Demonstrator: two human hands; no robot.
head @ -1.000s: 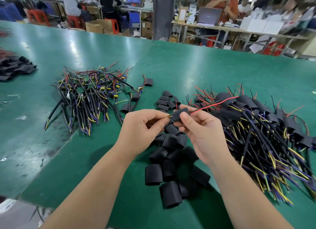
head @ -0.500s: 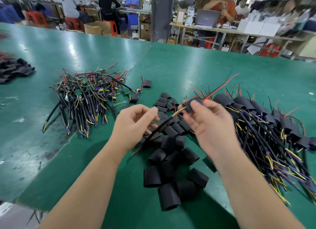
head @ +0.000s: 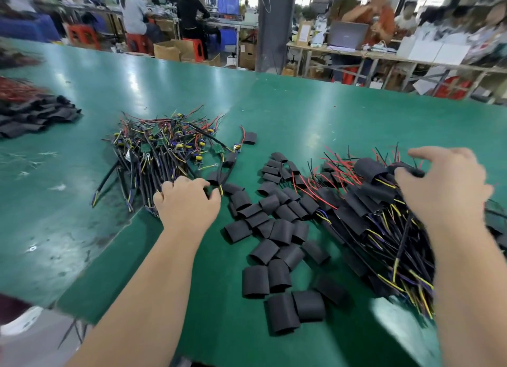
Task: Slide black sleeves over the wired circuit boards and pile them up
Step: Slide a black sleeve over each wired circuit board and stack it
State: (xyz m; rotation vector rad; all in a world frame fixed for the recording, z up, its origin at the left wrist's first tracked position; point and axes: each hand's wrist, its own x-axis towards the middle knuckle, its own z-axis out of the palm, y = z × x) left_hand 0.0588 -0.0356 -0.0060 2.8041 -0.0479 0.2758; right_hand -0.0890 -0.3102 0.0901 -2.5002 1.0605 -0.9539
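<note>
My left hand (head: 189, 202) is at the near edge of the pile of bare wired circuit boards (head: 164, 150); its curled fingers and thumb close on a black cable end (head: 216, 187) there. My right hand (head: 444, 185) hovers over the pile of sleeved boards (head: 365, 202) on the right. Its thumb is spread away from the fingers, and a fingertip touches a sleeved board (head: 411, 171) lying on top. Loose black sleeves (head: 274, 229) lie scattered on the green table (head: 301, 114) between my hands.
Another heap of black sleeves and red wires (head: 33, 114) lies at the far left. The table's near edge (head: 82, 306) runs below my left forearm. People sit at benches beyond the table's far edge.
My hands have parted. The right hand carried the sleeved board to the right pile and let go of it. The left hand moved left to the bare boards' cables.
</note>
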